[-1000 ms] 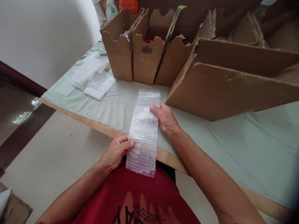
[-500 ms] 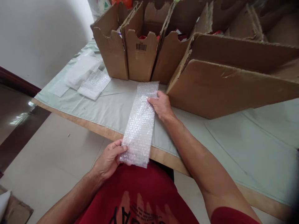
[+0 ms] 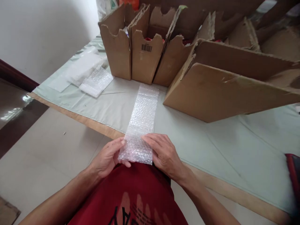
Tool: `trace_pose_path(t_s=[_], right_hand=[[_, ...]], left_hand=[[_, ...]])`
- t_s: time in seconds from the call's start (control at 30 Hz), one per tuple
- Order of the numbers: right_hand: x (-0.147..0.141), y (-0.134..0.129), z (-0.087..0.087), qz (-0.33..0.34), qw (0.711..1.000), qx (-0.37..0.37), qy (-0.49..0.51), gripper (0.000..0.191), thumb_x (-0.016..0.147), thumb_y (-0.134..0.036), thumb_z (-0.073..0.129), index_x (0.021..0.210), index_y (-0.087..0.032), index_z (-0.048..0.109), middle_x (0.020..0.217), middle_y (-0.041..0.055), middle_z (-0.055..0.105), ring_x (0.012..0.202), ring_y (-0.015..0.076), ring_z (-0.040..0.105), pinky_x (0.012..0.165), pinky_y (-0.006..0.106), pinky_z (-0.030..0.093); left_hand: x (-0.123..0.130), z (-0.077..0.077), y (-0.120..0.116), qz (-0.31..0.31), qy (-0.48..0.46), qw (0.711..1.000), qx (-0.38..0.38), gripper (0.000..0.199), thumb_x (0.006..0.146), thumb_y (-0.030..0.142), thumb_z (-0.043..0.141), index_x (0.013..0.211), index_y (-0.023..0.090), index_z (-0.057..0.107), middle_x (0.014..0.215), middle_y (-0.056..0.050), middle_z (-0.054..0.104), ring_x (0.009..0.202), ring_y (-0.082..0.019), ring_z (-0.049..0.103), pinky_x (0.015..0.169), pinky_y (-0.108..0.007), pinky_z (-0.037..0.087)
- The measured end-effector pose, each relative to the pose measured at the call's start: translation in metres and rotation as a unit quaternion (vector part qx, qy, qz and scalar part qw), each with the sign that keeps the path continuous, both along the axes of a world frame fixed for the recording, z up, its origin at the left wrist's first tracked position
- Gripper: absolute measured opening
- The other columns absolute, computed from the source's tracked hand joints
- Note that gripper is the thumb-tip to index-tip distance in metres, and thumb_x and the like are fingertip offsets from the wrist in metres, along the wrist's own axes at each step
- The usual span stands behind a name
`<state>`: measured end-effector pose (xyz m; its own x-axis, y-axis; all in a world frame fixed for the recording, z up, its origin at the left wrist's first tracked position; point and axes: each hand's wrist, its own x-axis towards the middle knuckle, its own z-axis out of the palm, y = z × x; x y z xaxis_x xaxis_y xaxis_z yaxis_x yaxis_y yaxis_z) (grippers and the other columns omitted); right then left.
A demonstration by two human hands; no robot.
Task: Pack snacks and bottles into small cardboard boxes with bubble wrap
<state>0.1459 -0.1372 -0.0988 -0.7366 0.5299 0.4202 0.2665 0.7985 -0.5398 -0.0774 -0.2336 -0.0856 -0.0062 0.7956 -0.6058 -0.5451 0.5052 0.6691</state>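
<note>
A long strip of clear bubble wrap point(image 3: 143, 112) lies on the table, its near end reaching past the front edge toward my body. My left hand point(image 3: 109, 156) grips the left side of that near end, thumb on top and fingers beneath. Across from it, my right hand point(image 3: 164, 153) holds the right edge, with fingertips resting on the upper surface. A faint pinkish patch shows through the plastic near the end; I cannot make out what causes it.
Cut cardboard boxes point(image 3: 144, 62) stand in a row at the back, with red items partly visible inside. A larger cardboard box point(image 3: 225, 93) extends to the right. More bubble wrap pieces point(image 3: 96, 82) lie at the left on the cloth-covered table point(image 3: 93, 107). A dark red object point(image 3: 292, 175) sits at the right edge.
My right hand has moved from the far end of the bubble wrap down to its near end, opposite my left hand. The left hand stays at the near left side.
</note>
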Motion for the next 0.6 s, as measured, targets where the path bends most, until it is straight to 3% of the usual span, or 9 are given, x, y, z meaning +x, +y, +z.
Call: trace_pose_path(t_s=[0.1, 0.2, 0.27, 0.37, 0.47, 0.53, 0.6], right_hand=[[-0.014, 0.011, -0.002, -0.076, 0.979, -0.175, 0.070, 0.019, 0.099, -0.016, 0.054, 0.105, -0.021, 0.072, 0.096, 0.0025, 0.077, 0.086, 0.0193, 0.071, 0.078, 0.032, 0.055], [-0.019, 0.022, 0.001, -0.144, 0.924, -0.341, 0.099, 0.013, 0.097, -0.028, 0.061, 0.100, -0.022, 0.073, 0.089, 0.0009, 0.074, 0.079, 0.0175, 0.068, 0.072, 0.029, 0.053], [-0.022, 0.029, 0.001, -0.152, 0.895, -0.402, 0.117, 0.021, 0.095, -0.031, 0.062, 0.112, -0.021, 0.070, 0.089, 0.0008, 0.072, 0.076, 0.0165, 0.065, 0.071, 0.029, 0.053], [-0.027, 0.039, -0.003, -0.147, 0.870, -0.458, 0.114, 0.045, 0.092, -0.035, 0.062, 0.133, -0.018, 0.058, 0.084, 0.0004, 0.069, 0.068, 0.0158, 0.061, 0.066, 0.031, 0.052], [-0.023, 0.042, -0.005, -0.198, 0.892, -0.397, 0.087, 0.058, 0.090, -0.036, 0.064, 0.144, -0.017, 0.050, 0.089, 0.0025, 0.070, 0.069, 0.0172, 0.062, 0.068, 0.034, 0.054], [-0.015, 0.038, -0.002, -0.258, 0.921, -0.282, 0.072, 0.056, 0.092, -0.033, 0.066, 0.144, -0.020, 0.050, 0.100, 0.0050, 0.071, 0.075, 0.0183, 0.064, 0.071, 0.035, 0.055], [-0.007, 0.031, 0.003, -0.271, 0.949, -0.148, 0.060, 0.046, 0.095, -0.026, 0.064, 0.140, -0.023, 0.054, 0.107, 0.0059, 0.071, 0.083, 0.0194, 0.066, 0.076, 0.036, 0.056]], left_hand=[[-0.017, 0.003, -0.007, 0.034, 0.199, 0.977, 0.071, 0.063, 0.090, 0.061, 0.065, 0.132, 0.015, 0.063, 0.093, -0.009, 0.074, 0.087, -0.024, 0.072, 0.074, -0.036, 0.061], [-0.024, 0.003, 0.002, 0.024, 0.397, 0.905, 0.149, 0.060, 0.087, 0.044, 0.070, 0.141, 0.023, 0.057, 0.126, -0.010, 0.071, 0.110, -0.023, 0.065, 0.099, -0.040, 0.052], [-0.018, -0.001, 0.019, -0.016, 0.475, 0.860, 0.185, 0.071, 0.082, 0.036, 0.072, 0.148, 0.025, 0.049, 0.131, -0.008, 0.069, 0.105, -0.021, 0.063, 0.099, -0.041, 0.050], [-0.003, -0.008, 0.050, -0.065, 0.536, 0.817, 0.200, 0.068, 0.087, 0.033, 0.062, 0.151, 0.019, 0.044, 0.099, -0.004, 0.071, 0.078, -0.017, 0.060, 0.082, -0.036, 0.051], [0.006, -0.013, 0.070, -0.093, 0.582, 0.789, 0.174, 0.060, 0.090, 0.029, 0.054, 0.148, 0.015, 0.047, 0.079, 0.001, 0.065, 0.066, -0.016, 0.057, 0.071, -0.033, 0.047], [0.006, -0.013, 0.074, -0.101, 0.611, 0.770, 0.156, 0.060, 0.089, 0.028, 0.055, 0.148, 0.016, 0.047, 0.079, 0.001, 0.066, 0.066, -0.017, 0.059, 0.070, -0.033, 0.046], [0.003, -0.013, 0.074, -0.115, 0.626, 0.757, 0.147, 0.061, 0.089, 0.026, 0.056, 0.148, 0.017, 0.046, 0.080, 0.002, 0.067, 0.066, -0.017, 0.060, 0.069, -0.032, 0.046]])
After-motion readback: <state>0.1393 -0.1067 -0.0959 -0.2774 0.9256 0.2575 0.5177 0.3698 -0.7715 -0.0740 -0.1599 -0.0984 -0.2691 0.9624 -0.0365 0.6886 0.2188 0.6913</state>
